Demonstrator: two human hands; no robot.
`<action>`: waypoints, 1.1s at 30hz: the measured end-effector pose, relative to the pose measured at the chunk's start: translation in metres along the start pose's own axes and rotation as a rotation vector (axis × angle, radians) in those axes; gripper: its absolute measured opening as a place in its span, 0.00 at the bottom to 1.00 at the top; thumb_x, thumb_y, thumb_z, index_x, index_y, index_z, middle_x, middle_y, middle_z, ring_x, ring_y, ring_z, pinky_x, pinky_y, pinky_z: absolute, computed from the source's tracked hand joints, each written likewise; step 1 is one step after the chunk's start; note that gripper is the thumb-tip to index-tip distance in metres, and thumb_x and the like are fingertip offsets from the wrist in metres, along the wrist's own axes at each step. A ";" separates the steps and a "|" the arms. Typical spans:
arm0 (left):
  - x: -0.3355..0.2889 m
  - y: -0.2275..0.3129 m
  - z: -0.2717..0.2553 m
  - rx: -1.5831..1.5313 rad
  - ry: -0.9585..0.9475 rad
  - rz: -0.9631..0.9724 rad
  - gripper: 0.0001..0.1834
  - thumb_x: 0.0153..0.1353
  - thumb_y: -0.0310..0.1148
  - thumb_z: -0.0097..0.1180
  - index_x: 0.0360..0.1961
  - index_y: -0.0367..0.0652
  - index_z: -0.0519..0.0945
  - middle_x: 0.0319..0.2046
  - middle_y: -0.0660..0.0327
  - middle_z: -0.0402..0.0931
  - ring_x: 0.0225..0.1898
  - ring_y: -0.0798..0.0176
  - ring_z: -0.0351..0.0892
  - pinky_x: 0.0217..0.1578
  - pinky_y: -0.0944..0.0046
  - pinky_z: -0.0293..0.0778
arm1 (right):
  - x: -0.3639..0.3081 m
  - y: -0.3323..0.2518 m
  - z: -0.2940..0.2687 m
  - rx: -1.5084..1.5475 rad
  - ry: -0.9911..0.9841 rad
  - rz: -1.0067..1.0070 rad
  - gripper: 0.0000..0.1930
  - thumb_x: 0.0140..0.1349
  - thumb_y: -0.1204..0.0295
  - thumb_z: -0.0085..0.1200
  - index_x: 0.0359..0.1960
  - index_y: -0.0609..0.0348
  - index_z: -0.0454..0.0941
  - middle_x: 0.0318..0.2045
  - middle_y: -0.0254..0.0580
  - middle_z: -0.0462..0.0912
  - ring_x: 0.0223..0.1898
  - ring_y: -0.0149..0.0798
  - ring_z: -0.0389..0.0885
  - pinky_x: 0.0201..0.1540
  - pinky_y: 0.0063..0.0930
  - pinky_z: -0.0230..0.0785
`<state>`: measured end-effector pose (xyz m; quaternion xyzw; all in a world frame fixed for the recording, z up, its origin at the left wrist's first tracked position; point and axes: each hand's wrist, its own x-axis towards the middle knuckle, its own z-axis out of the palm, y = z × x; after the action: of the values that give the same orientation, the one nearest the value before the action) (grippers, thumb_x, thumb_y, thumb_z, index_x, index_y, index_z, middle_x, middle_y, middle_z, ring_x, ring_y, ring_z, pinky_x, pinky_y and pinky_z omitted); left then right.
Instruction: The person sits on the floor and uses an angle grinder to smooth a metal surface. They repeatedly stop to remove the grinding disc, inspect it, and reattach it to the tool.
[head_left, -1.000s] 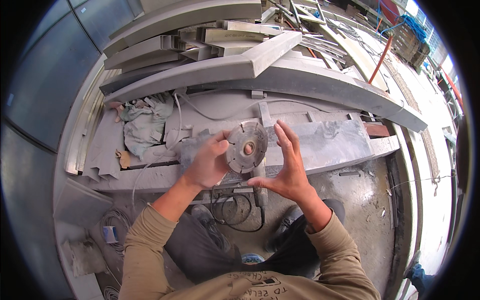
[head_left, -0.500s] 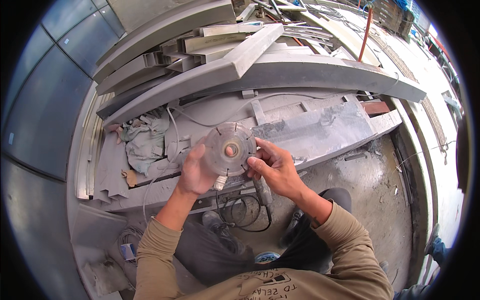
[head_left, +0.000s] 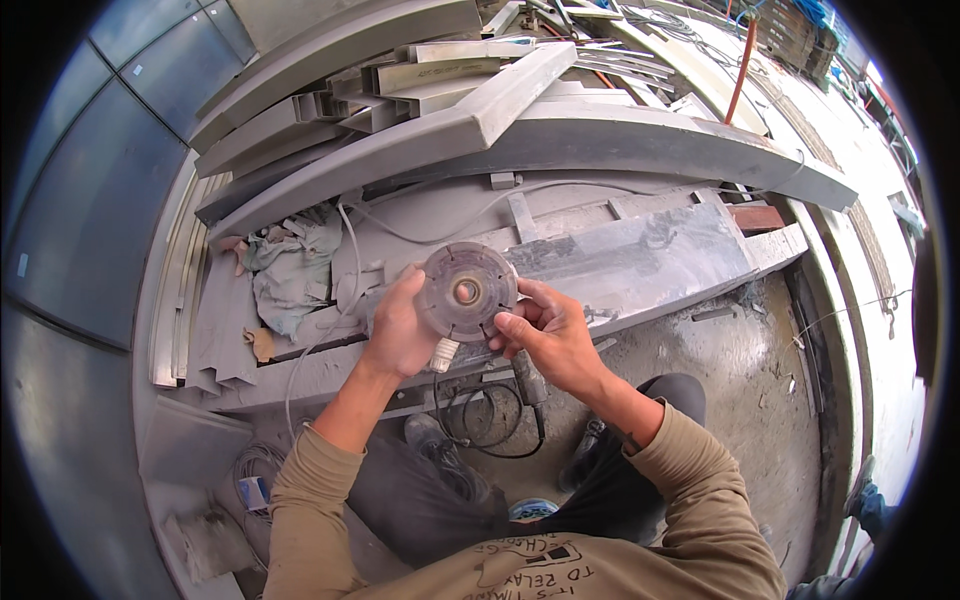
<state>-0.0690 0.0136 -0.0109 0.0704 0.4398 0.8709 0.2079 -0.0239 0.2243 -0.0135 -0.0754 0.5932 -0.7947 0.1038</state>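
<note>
A round cutting blade (head_left: 440, 300) with short slots around its rim is held up in front of me, flat face toward me. My left hand (head_left: 395, 320) supports it from the left and behind, and a fingertip shows through the centre hole. At the blade's lower right edge, the thumb and bent fingers of my right hand (head_left: 548, 328) grip the rim. A ribbed white wrapping (head_left: 444, 355) sticks out below the blade, seemingly around a left fingertip. Just under my right hand lies a grey power tool (head_left: 530, 378) with a looped black cord (head_left: 490, 455), its head partly hidden.
Dusty metal channels (head_left: 340, 170) are piled beyond my hands. A flat grey metal sheet (head_left: 640, 250) lies to the right, a crumpled cloth (head_left: 295, 275) to the left. A pale cable (head_left: 352, 265) runs across the stack. Dark glass panels (head_left: 75, 220) stand at far left.
The blade appears turned slightly and tilted between my hands, with its slots at different places. Both hands keep hold of it. The whole view has shifted a little.
</note>
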 end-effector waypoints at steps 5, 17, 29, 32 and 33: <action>0.000 0.001 0.001 -0.048 -0.005 -0.010 0.23 0.73 0.42 0.38 0.59 0.38 0.70 0.55 0.55 0.75 0.57 0.59 0.74 0.60 0.54 0.68 | 0.001 0.001 -0.001 0.014 -0.001 0.006 0.26 0.68 0.73 0.56 0.64 0.71 0.65 0.34 0.42 0.83 0.33 0.31 0.84 0.34 0.23 0.78; -0.005 0.009 0.002 -0.082 -0.088 0.026 0.21 0.72 0.43 0.42 0.57 0.41 0.70 0.55 0.55 0.75 0.57 0.58 0.74 0.61 0.53 0.68 | 0.002 0.000 -0.004 0.057 -0.008 0.027 0.26 0.68 0.70 0.58 0.64 0.69 0.67 0.34 0.40 0.83 0.30 0.31 0.83 0.31 0.23 0.76; -0.007 0.009 0.002 -0.092 -0.100 0.041 0.19 0.71 0.41 0.44 0.55 0.41 0.69 0.54 0.55 0.74 0.56 0.59 0.74 0.60 0.53 0.69 | 0.002 0.002 -0.003 0.037 -0.004 0.035 0.22 0.69 0.70 0.57 0.60 0.68 0.70 0.33 0.40 0.83 0.29 0.32 0.84 0.31 0.24 0.76; -0.006 0.009 0.001 -0.048 -0.081 0.038 0.16 0.72 0.42 0.43 0.53 0.44 0.70 0.53 0.58 0.74 0.55 0.61 0.74 0.59 0.54 0.71 | 0.001 0.003 -0.003 0.071 -0.009 0.044 0.21 0.69 0.69 0.56 0.59 0.68 0.70 0.34 0.40 0.83 0.30 0.32 0.84 0.31 0.24 0.76; -0.006 0.008 0.001 -0.043 -0.070 0.035 0.15 0.72 0.41 0.42 0.53 0.44 0.70 0.53 0.58 0.74 0.55 0.62 0.74 0.59 0.55 0.71 | 0.001 0.003 -0.002 0.085 -0.010 0.047 0.21 0.70 0.69 0.56 0.59 0.68 0.71 0.34 0.40 0.83 0.30 0.32 0.84 0.31 0.23 0.76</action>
<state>-0.0659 0.0078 -0.0035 0.1039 0.4120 0.8807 0.2095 -0.0254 0.2254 -0.0170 -0.0612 0.5602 -0.8161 0.1285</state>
